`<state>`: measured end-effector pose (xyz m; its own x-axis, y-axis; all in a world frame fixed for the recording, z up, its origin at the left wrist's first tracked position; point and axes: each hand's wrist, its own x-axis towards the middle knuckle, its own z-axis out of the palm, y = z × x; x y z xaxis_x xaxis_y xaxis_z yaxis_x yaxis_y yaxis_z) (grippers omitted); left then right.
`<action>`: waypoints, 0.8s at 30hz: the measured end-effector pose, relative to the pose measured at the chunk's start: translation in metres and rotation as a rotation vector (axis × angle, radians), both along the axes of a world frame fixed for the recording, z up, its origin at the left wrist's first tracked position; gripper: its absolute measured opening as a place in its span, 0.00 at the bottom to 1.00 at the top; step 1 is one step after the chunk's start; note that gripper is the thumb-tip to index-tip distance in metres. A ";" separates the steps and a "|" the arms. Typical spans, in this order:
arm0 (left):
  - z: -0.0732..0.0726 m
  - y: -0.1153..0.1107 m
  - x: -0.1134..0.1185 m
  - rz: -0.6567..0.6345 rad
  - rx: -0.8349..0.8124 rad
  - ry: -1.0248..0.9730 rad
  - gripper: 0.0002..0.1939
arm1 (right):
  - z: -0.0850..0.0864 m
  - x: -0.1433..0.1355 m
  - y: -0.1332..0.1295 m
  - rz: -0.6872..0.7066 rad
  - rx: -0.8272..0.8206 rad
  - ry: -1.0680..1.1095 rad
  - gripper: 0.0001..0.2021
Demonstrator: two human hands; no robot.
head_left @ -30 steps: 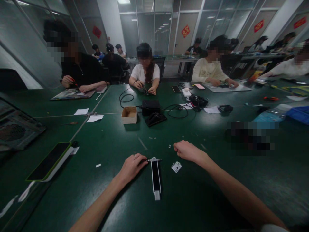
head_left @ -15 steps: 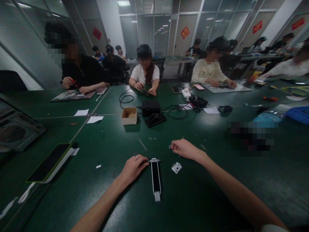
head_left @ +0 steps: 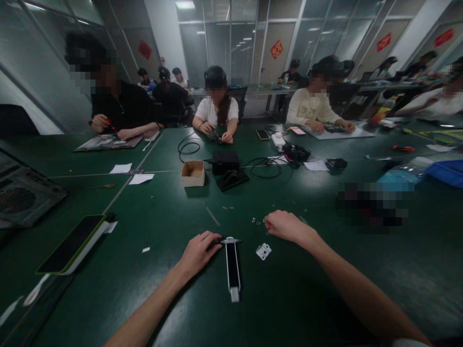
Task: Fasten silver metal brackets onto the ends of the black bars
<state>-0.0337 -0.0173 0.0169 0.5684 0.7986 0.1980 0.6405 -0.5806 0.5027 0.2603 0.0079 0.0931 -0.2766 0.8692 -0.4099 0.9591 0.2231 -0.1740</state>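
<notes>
Rod (head_left: 233, 240) is pinched at one end by left hand (head_left: 200, 249); right hand (head_left: 285, 225), fingers curled, is positioned beside small metal parts (head_left: 253, 220), grip indeterminable.

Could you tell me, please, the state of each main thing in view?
Left hand: fingers at one end of the metal rod
Right hand: curled, beside small metal parts
Metal rod: across the white frame's far end
White frame: lying flat
Small metal parts: loose
White plate: lying separate
Cardboard box: open
</notes>
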 end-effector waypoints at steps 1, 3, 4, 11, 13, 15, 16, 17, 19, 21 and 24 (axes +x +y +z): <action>0.000 0.000 0.000 0.003 -0.001 0.003 0.11 | -0.001 -0.001 -0.001 0.007 -0.014 -0.006 0.05; 0.000 0.000 -0.001 0.003 0.000 0.009 0.11 | -0.005 -0.005 -0.001 0.011 -0.034 -0.014 0.05; 0.000 0.000 -0.001 0.002 0.001 0.009 0.11 | -0.006 -0.006 -0.001 0.006 -0.044 -0.016 0.06; 0.000 0.000 -0.001 0.003 0.021 -0.001 0.11 | -0.008 -0.011 0.000 -0.081 -0.151 -0.014 0.07; 0.001 -0.001 -0.001 0.003 0.017 0.000 0.11 | -0.006 -0.012 -0.002 -0.095 -0.148 -0.010 0.08; 0.003 -0.001 0.000 0.005 0.013 0.000 0.11 | -0.004 -0.012 -0.004 -0.102 -0.138 -0.006 0.09; 0.003 -0.001 0.000 0.007 0.010 0.000 0.11 | -0.004 -0.012 -0.004 -0.104 -0.134 -0.004 0.09; 0.003 -0.001 0.000 0.009 0.008 0.002 0.11 | -0.004 -0.012 -0.004 -0.105 -0.132 -0.002 0.09; 0.003 -0.002 0.000 0.010 0.001 0.009 0.12 | -0.006 -0.012 -0.004 -0.103 -0.125 -0.004 0.08; 0.003 -0.002 -0.001 0.008 -0.007 0.019 0.12 | -0.007 -0.011 -0.004 -0.092 -0.108 -0.013 0.07; 0.003 -0.002 -0.001 0.005 -0.016 0.025 0.13 | -0.009 -0.012 -0.004 -0.070 -0.066 -0.034 0.07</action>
<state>-0.0348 -0.0188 0.0199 0.5690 0.8044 0.1709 0.6559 -0.5693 0.4958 0.2488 0.0043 0.0837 -0.2011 0.8566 -0.4752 0.9776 0.1445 -0.1532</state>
